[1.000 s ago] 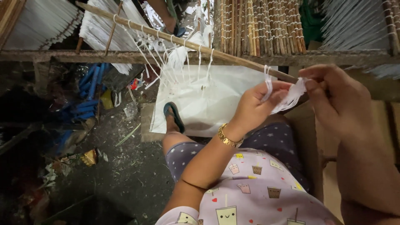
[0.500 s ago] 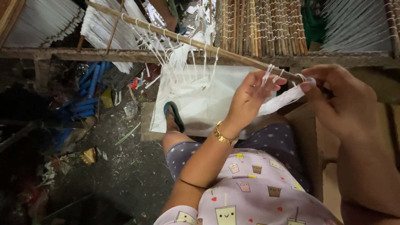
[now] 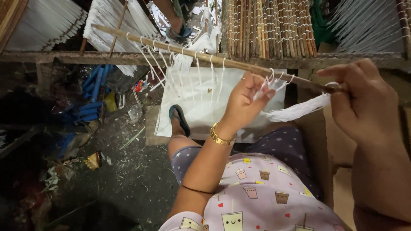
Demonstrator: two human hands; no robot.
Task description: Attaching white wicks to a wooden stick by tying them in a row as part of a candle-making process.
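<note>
Pinching stick [image 3: 222, 62] end: right hand [image 3: 364, 102]; left hand [image 3: 244, 102] grips white strings [image 3: 295, 111]; open floor below.

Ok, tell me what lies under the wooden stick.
Under the wooden stick hang white string loops; below them a white sheet lies on the floor, with a foot in a sandal at its edge. What the sheet covers cannot be seen.

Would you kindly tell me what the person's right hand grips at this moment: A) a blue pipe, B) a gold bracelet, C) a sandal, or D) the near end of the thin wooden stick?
D: the right hand closes round the wooden stick at its near end.
</note>
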